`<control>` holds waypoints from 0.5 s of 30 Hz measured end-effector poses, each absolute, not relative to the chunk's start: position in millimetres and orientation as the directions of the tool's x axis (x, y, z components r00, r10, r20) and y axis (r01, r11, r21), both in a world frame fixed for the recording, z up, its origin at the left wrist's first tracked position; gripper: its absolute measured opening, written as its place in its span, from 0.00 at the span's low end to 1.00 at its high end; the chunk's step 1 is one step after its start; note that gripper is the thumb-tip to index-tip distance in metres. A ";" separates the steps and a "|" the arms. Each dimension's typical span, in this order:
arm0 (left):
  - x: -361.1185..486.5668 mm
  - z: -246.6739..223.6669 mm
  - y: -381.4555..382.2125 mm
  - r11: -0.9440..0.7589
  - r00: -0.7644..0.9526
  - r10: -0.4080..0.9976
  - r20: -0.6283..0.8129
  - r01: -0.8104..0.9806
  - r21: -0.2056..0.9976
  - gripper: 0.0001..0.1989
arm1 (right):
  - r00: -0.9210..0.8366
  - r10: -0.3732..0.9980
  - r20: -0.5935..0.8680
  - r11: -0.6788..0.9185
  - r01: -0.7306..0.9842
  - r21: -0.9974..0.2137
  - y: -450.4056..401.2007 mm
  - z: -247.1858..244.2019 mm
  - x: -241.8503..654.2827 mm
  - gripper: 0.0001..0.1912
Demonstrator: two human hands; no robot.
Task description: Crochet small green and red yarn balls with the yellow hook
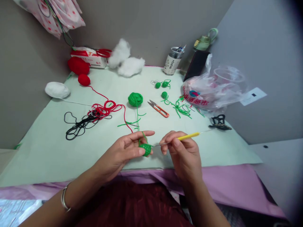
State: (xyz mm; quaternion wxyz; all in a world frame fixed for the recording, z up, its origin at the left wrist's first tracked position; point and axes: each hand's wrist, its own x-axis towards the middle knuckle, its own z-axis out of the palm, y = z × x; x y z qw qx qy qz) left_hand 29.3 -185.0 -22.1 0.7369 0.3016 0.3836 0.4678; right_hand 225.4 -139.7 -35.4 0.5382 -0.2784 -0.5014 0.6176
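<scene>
My left hand (127,148) pinches a small green crocheted piece (145,150) between thumb and fingers, its index finger stretched out with green yarn running over it. That yarn leads back to a green yarn ball (135,99) in the middle of the table. In my right hand (183,151) is a crochet hook (188,136) with a yellow handle, held like a pen. The hook's thin metal tip reaches the right edge of the green piece; whether it sits inside a stitch is too small to tell.
Orange thread snips (158,109) lie beyond my hands, near small green crocheted balls (164,94) and green yarn scraps (182,108). Tangled red yarn (106,108) and black cord (81,126) spread at left. White stuffing (130,66), a pen jar (173,61) and a plastic bag (203,91) stand behind.
</scene>
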 end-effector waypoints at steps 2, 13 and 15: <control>29.9 -21.9 -185.1 0.398 0.296 0.912 -0.283 -0.478 0.783 0.22 | -0.257 0.955 0.148 0.034 -0.403 -0.915 -139.1 -34.2 224.6 0.08; 32.2 -26.3 -183.6 0.391 0.349 0.907 -0.234 -0.499 0.773 0.11 | -0.233 0.968 0.095 -0.006 -0.398 -0.917 -142.1 -35.1 214.4 0.09; 32.4 -25.6 -182.8 0.381 0.352 0.910 -0.218 -0.502 0.777 0.10 | -0.221 0.970 0.105 0.010 -0.393 -0.919 -142.3 -36.0 212.0 0.09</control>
